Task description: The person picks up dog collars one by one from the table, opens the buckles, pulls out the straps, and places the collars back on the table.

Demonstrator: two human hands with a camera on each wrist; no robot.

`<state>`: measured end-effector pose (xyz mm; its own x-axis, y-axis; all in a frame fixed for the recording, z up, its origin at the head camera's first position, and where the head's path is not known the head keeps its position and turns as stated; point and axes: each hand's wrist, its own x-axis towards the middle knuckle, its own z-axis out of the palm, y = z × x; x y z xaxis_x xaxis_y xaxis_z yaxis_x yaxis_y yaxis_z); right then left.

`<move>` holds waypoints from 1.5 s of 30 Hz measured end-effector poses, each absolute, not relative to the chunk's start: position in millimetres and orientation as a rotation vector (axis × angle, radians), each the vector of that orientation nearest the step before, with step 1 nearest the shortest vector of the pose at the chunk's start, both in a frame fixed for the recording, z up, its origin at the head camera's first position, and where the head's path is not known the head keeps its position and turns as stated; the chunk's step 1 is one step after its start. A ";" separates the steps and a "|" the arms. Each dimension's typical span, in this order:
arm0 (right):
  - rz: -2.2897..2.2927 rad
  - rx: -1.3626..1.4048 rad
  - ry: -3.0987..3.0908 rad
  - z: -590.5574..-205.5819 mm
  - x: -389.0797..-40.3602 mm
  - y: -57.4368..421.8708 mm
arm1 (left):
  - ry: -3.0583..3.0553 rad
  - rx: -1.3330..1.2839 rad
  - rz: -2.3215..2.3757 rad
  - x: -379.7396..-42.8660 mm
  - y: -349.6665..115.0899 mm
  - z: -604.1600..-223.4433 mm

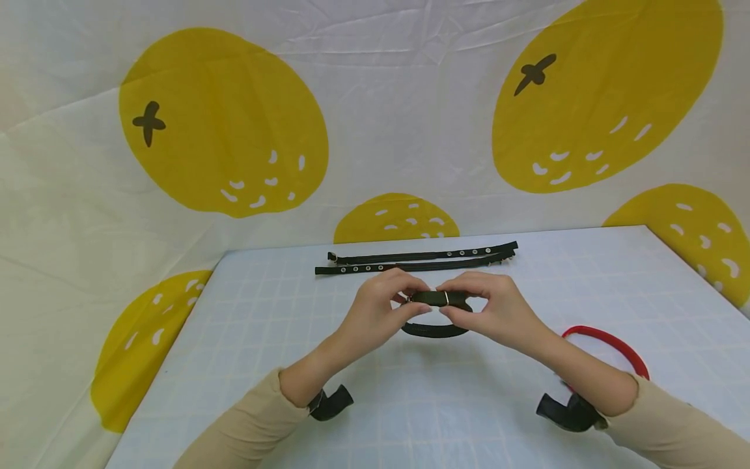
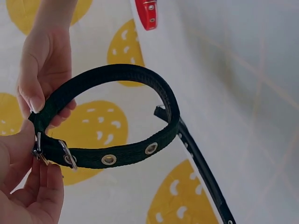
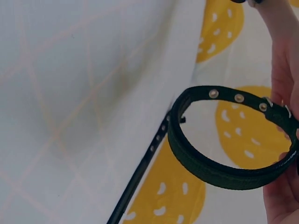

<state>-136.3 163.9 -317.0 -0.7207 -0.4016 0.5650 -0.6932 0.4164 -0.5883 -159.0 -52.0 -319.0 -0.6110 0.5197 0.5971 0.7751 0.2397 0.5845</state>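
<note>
A dark collar point(image 1: 436, 331) with metal eyelets and a buckle is closed into a loop and held up above the table. My left hand point(image 1: 377, 306) pinches it beside the buckle point(image 2: 41, 148), thumb toward the camera. On the opposite side, my right hand point(image 1: 498, 306) pinches the band between thumb and fingers, near a metal keeper ring point(image 1: 447, 298). In the left wrist view the strap passes through a metal ring point(image 2: 68, 155), with eyelets showing farther along. The fingertips partly hide the buckle.
Two more dark collars point(image 1: 422, 267) lie straightened out near the table's far edge. A red collar point(image 1: 615, 345) lies looped at the right, partly behind my right forearm. A pale checked cloth point(image 1: 234, 365) covers the table, and a fruit-patterned sheet point(image 1: 404, 130) hangs behind.
</note>
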 end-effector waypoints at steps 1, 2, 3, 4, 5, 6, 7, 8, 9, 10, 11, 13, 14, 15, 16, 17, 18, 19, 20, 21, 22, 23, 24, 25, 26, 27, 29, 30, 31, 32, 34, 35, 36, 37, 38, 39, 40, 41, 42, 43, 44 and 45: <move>1.212 0.934 -2.345 -317.0 -136.1 163.8 | -2.223 -1.202 -1.324 -158.7 -52.0 -319.3; 1.215 0.924 -2.350 -317.0 -136.0 163.7 | -2.211 -1.194 -1.338 -158.2 -52.0 -319.5; 1.213 0.908 -2.361 -317.2 -135.9 163.7 | -2.199 -1.184 -1.347 -157.8 -52.0 -319.9; 1.212 0.891 -2.372 -317.3 -135.8 163.7 | -2.189 -1.172 -1.356 -157.3 -52.1 -320.3; 1.211 0.875 -2.384 -317.4 -135.8 163.6 | -2.181 -1.160 -1.363 -156.6 -52.1 -320.6; 1.210 0.861 -2.396 -317.3 -135.7 163.4 | -2.176 -1.148 -1.367 -156.0 -52.1 -320.9; 1.211 0.850 -2.406 -317.2 -135.7 163.2 | -2.175 -1.138 -1.372 -155.4 -52.1 -321.2; 1.217 0.842 -2.415 -316.9 -135.6 163.0 | -2.177 -1.128 -1.377 -154.8 -52.1 -321.6; 1.222 0.833 -2.425 -316.5 -135.4 162.7 | -2.180 -1.120 -1.381 -154.3 -52.2 -321.9; 1.230 0.827 -2.432 -316.0 -135.1 162.5 | -2.184 -1.112 -1.391 -153.9 -52.2 -322.3; 1.235 0.821 -2.440 -315.3 -134.8 162.2 | -2.191 -1.102 -1.403 -153.4 -52.3 -322.5; 1.251 0.807 -2.454 -314.0 -134.1 161.8 | -2.208 -1.081 -1.443 -152.5 -52.5 -322.8; 1.260 0.799 -2.461 -313.3 -133.8 161.6 | -2.216 -1.067 -1.461 -151.9 -52.6 -322.7; 1.272 0.789 -2.469 -312.6 -133.6 161.4 | -2.225 -1.052 -1.481 -151.4 -52.6 -322.5; 1.284 0.780 -2.476 -312.0 -133.4 161.3 | -2.233 -1.038 -1.507 -150.9 -52.7 -322.2; 1.302 0.771 -2.482 -311.5 -133.3 161.2 | -2.239 -1.024 -1.538 -150.3 -52.9 -321.6; 1.322 0.758 -2.488 -311.0 -133.3 161.1 | -2.245 -1.012 -1.573 -149.8 -52.9 -321.1; 1.348 0.744 -2.495 -310.7 -133.4 161.0 | -2.251 -0.997 -1.608 -149.4 -53.1 -320.7; 1.374 0.729 -2.503 -310.5 -133.6 160.9 | -2.258 -0.980 -1.645 -148.9 -53.2 -319.9; 1.413 0.710 -2.512 -310.3 -133.8 160.9 | -2.267 -0.959 -1.685 -148.6 -53.5 -319.5; 1.458 0.689 -2.521 -310.4 -134.1 160.8 | -2.279 -0.936 -1.723 -148.4 -53.8 -319.1; 1.507 0.665 -2.531 -310.6 -134.5 160.7 | -2.290 -0.912 -1.760 -148.1 -54.0 -318.5; 1.559 0.634 -2.542 -310.8 -134.7 160.6 | -2.303 -0.886 -1.789 -148.0 -54.3 -318.3; 1.616 0.600 -2.552 -311.1 -134.9 160.4 | -2.316 -0.860 -1.811 -147.9 -54.6 -317.9; 1.668 0.567 -2.561 -311.3 -135.1 160.1 | -2.328 -0.835 -1.831 -147.7 -55.0 -317.5; 1.716 0.533 -2.569 -311.5 -135.1 159.9 | -2.339 -0.813 -1.842 -147.9 -55.3 -317.8; 1.781 0.472 -2.583 -312.4 -135.3 159.6 | -2.347 -0.768 -1.871 -148.4 -55.7 -317.6; 1.807 0.444 -2.590 -312.6 -135.1 159.6 | -2.351 -0.749 -1.879 -148.8 -55.9 -317.6; 1.821 0.428 -2.597 -313.1 -134.9 159.9 | -2.360 -0.735 -1.878 -149.2 -56.1 -317.7; 1.824 0.422 -2.605 -313.6 -134.8 160.2 | -2.365 -0.732 -1.878 -149.8 -56.2 -317.8; 1.816 0.421 -2.628 -315.0 -134.2 161.3 | -2.379 -0.736 -1.879 -150.4 -56.6 -318.0; 1.814 0.429 -2.638 -315.6 -134.0 162.0 | -2.385 -0.751 -1.872 -150.4 -56.9 -318.3; 1.808 0.441 -2.649 -316.3 -133.8 162.6 | -2.395 -0.766 -1.858 -150.4 -57.2 -318.7; 1.805 0.454 -2.657 -316.9 -133.9 163.3 | -2.400 -0.786 -1.850 -150.4 -57.5 -319.1; 1.802 0.469 -2.668 -317.4 -134.1 164.0 | -2.398 -0.805 -1.850 -150.5 -57.7 -319.3; 1.803 0.481 -2.678 -317.6 -134.6 164.7 | -2.397 -0.821 -1.851 -150.3 -58.0 -319.5; 1.812 0.490 -2.686 -317.7 -135.2 165.6 | -2.396 -0.836 -1.846 -150.3 -58.3 -319.4; 1.821 0.501 -2.693 -317.2 -135.9 166.4 | -2.395 -0.847 -1.839 -150.4 -58.5 -319.3; 1.824 0.507 -2.700 -316.5 -136.6 167.3 | -2.394 -0.857 -1.837 -150.5 -58.7 -319.0; 1.830 0.511 -2.706 -315.3 -137.0 168.1 | -2.391 -0.866 -1.837 -150.6 -58.9 -318.5; 1.834 0.514 -2.708 -313.8 -137.4 169.1 | -2.391 -0.873 -1.828 -150.5 -59.2 -318.1; 1.841 0.508 -2.706 -311.9 -137.4 169.8 | -2.391 -0.882 -1.814 -150.5 -59.5 -317.7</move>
<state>-137.4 169.8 -311.9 -0.9388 -0.3430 0.0308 -0.1546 0.3399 -0.9277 -150.5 -59.5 -317.7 -0.8409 0.4232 0.3373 0.4388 0.1685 0.8827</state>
